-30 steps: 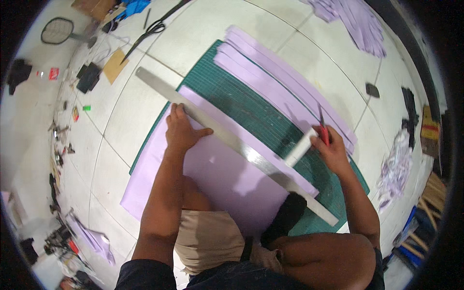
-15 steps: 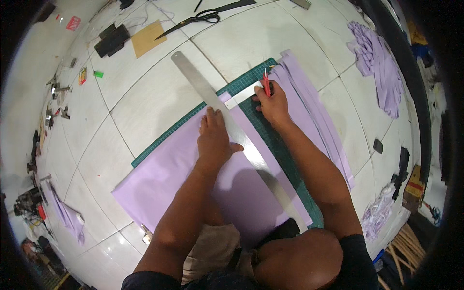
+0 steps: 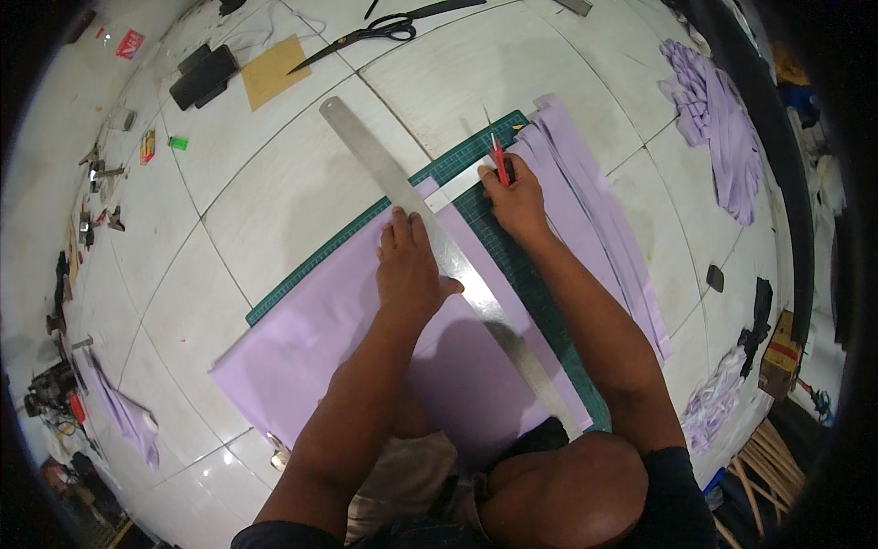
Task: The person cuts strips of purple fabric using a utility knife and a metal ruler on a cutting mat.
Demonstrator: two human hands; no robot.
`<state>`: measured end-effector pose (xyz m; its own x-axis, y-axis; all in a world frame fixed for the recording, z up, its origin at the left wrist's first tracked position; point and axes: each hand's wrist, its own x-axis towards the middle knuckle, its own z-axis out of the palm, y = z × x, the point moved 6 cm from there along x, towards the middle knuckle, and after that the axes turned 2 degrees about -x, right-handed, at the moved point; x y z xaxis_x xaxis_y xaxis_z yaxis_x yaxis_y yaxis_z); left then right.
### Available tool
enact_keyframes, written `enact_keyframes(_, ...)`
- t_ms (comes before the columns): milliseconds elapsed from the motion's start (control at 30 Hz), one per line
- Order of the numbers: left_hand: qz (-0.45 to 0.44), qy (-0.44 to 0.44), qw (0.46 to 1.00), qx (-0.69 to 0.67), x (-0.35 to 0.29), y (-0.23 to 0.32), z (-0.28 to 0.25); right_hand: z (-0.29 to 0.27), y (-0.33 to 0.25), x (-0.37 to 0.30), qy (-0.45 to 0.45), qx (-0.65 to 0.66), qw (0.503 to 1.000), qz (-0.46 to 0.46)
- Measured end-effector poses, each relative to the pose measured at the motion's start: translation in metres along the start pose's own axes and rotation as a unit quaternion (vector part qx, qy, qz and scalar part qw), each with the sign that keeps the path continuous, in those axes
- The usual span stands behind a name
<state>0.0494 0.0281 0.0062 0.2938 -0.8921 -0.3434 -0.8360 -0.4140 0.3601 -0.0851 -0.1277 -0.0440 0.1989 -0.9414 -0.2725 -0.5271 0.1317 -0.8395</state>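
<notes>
My left hand lies flat with its thumb apart, pressing on the long steel ruler and the lilac fabric beneath it. The ruler runs slantwise across the folded fabric, its far end reaching past the fabric onto the tiles. In my right hand is a slim red cutter, its thin tip pointing away from me. The fingers of that hand also touch the end of a short metal ruler, which lies crosswise against the long one. Under everything is a green cutting mat.
Cut lilac strips lie along the mat's right side. Large black scissors, a brown card and a black case are on the tiled floor beyond. A lilac fabric bundle lies at far right.
The red cutter's tip has tilted slightly to the left in my right hand. My left hand stays on the long ruler, and both rulers look unmoved on the fabric.
</notes>
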Motion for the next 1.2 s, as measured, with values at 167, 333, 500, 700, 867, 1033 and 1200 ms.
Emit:
enact_keyframes(167, 0.010, 0.000, 1.000, -0.001, 0.000, 0.004, -0.002, -0.007, -0.006, 0.000, 0.030, 0.006, 0.998, -0.057)
enact_keyframes(333, 0.025, -0.006, 0.999, 0.035, -0.005, 0.003, -0.014, -0.032, -0.011, -0.052, 0.106, 0.187, 0.974, 0.073)
enact_keyframes(500, 0.042, -0.018, 0.999, -0.021, 0.033, -0.016, -0.024, -0.076, 0.005, -0.090, 0.152, 0.011, 0.988, -0.002)
enact_keyframes(700, 0.063, -0.017, 0.998, 0.018, 0.056, -0.024, -0.027, -0.079, -0.006, -0.122, 0.041, -0.131, 0.990, -0.012)
enact_keyframes(867, 0.050, -0.042, 0.995, 0.074, 0.056, -0.013, -0.037, -0.027, -0.029, -0.125, -0.139, -0.179, 0.974, -0.030)
enact_keyframes(1033, 0.078, -0.022, 0.996, 0.033, 0.071, -0.028, -0.019, 0.011, -0.048, -0.119, -0.186, -0.258, 0.943, -0.098)
enact_keyframes(1200, 0.046, -0.065, 0.992, 0.100, 0.067, -0.014, -0.030, 0.035, -0.041, -0.109, -0.175, -0.295, 0.929, -0.135)
